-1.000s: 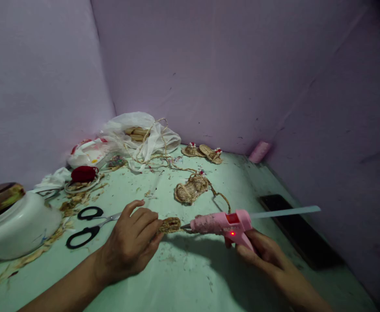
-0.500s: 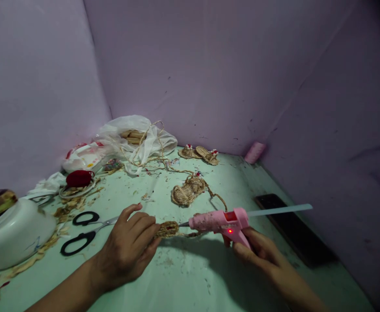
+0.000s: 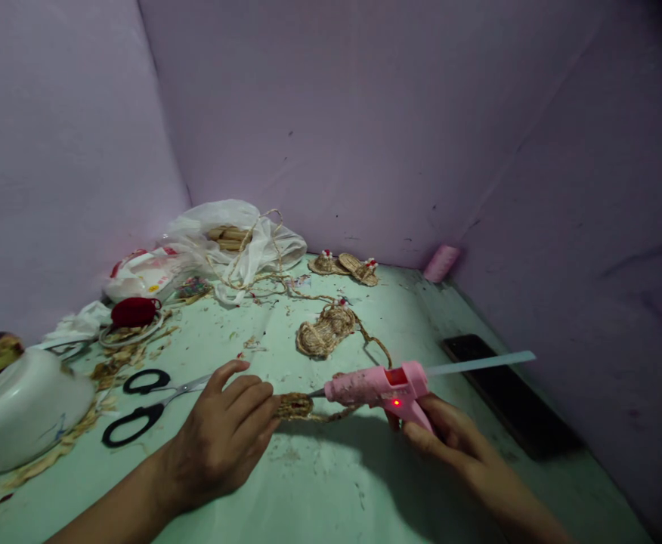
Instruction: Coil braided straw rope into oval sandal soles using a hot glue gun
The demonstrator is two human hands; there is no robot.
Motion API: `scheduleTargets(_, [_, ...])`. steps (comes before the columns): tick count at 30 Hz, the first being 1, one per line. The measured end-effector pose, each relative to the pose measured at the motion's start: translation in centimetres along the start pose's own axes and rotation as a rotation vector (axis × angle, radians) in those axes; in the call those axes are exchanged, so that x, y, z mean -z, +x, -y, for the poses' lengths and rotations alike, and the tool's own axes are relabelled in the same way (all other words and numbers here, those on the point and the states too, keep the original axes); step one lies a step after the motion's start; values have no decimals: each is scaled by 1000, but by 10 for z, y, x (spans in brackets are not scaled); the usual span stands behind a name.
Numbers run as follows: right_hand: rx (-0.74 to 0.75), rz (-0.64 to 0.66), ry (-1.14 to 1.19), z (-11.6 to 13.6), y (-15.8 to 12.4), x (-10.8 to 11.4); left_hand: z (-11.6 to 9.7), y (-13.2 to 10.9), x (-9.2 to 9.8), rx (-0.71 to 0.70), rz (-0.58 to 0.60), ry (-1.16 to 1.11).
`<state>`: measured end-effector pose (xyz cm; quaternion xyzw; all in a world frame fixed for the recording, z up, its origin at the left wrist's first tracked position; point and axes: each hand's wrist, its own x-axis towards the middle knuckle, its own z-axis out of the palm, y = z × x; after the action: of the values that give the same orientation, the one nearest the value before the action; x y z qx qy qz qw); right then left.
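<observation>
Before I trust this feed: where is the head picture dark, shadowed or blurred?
Head view: dim, upper right corner nearly black; same view: soft shadow on the pale green tabletop below the pink plastic glue gun; same view: pink textured cylinder and flat black rectangular phone look blurred.

left grip (image 3: 224, 432): palm down, pinching | right grip (image 3: 456, 442): curled, angled inward
</observation>
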<state>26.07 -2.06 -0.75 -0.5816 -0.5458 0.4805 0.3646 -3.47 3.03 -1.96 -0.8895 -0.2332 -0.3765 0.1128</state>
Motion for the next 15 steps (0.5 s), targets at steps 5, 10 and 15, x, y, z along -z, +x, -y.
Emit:
scheduleTargets(5, [20,8,-4,0,0,1,-1,2,1,-34,-7,29])
scheduleTargets(10, [28,32,24,3,0,0,-2,3,1,-56,-8,43])
scheduleTargets(15, [34,25,25,4,0,-1,-3,4,2,-66,-12,58])
